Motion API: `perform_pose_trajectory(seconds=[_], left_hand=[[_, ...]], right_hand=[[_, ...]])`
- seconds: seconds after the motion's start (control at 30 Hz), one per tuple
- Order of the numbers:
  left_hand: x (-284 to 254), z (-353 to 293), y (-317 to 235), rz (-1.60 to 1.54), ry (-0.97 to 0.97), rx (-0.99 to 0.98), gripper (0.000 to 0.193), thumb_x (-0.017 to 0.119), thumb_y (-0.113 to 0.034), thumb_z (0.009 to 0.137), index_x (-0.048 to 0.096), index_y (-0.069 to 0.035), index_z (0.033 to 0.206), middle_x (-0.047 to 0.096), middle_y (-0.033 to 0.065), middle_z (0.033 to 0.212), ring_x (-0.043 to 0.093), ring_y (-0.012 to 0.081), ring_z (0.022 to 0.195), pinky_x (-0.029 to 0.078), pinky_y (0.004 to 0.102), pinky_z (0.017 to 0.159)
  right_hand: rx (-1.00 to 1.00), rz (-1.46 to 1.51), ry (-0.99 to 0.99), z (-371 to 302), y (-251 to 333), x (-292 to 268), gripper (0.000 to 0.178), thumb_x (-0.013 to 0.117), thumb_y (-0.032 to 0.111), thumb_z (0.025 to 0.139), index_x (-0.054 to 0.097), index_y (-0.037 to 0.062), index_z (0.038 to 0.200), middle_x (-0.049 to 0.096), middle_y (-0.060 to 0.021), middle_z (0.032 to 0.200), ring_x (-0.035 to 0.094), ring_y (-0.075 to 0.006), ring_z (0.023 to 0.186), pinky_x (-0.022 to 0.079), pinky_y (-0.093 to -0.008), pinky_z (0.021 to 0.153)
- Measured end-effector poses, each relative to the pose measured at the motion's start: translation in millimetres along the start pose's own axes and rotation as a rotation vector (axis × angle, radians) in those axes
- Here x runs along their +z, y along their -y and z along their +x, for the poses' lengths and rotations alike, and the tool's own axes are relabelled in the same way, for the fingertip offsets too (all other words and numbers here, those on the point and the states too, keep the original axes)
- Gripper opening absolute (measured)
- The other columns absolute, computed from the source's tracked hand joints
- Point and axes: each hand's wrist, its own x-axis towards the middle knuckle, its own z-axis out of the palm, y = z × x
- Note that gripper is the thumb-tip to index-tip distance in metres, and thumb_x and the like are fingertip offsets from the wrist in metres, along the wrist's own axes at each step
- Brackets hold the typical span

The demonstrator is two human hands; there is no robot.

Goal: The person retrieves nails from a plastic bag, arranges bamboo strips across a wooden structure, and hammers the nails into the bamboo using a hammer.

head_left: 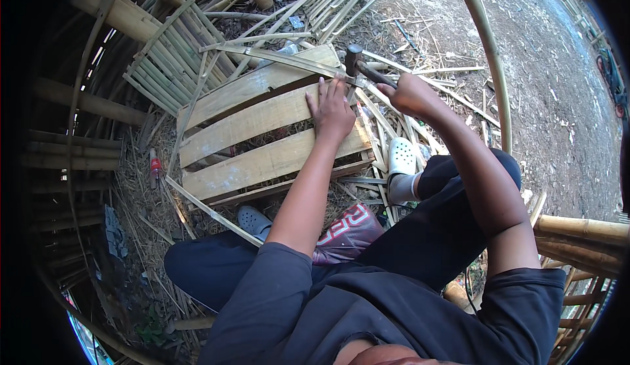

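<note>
My right hand (408,96) is closed round the handle of a hammer (354,60), its dark metal head upright over the far right corner of a wooden slatted crate (243,143). My left hand (333,112) lies palm down on the crate's slats, fingers stretched out and apart. Its fingertips reach a thin bamboo strip (279,59) just beside the hammer head. That strip runs leftward across the crate's far side and meets other strips at the far left. Whether a nail sits under the hammer cannot be made out.
Left of the crate leans a bamboo slat panel (177,57); a bundle of split strips (341,1) lies beyond it. A red-labelled bottle (155,168) lies on the littered ground. A curved bamboo pole (489,50) rises at right. Between my legs is a printed cloth item (348,234).
</note>
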Motion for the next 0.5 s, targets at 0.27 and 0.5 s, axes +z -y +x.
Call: perform_pose_trajectory(seconds=[0.27, 0.5], left_hand=[[0.2, 0.6, -0.4, -0.018, -0.015, -0.007, 0.054, 0.046, -0.017, 0.098, 0.044, -0.016, 0.152, 0.034, -0.0005, 0.163, 0.020, 0.0297, 0.155, 0.005, 0.0614, 0.124], [-0.8, 0.1, -0.6, -0.022, -0.015, -0.009, 0.054, 0.045, -0.017, 0.098, 0.044, -0.016, 0.152, 0.035, -0.0001, 0.163, 0.020, 0.0295, 0.155, 0.005, 0.0614, 0.124]], right_hand=[[-0.010, -0.006, -0.013, -3.9, 2.7, 2.9, 0.071, 0.062, 0.056, 0.096, 0.067, -0.0136, 0.083, 0.065, -0.0274, 0.071, 0.066, -0.0416, 0.066, 0.049, -0.0498, 0.064], [0.006, 0.024, -0.021, -6.1, 3.8, 6.6, 0.069, 0.062, 0.053, 0.098, 0.066, -0.0138, 0.082, 0.063, -0.0259, 0.067, 0.065, -0.0385, 0.062, 0.048, -0.0492, 0.061]])
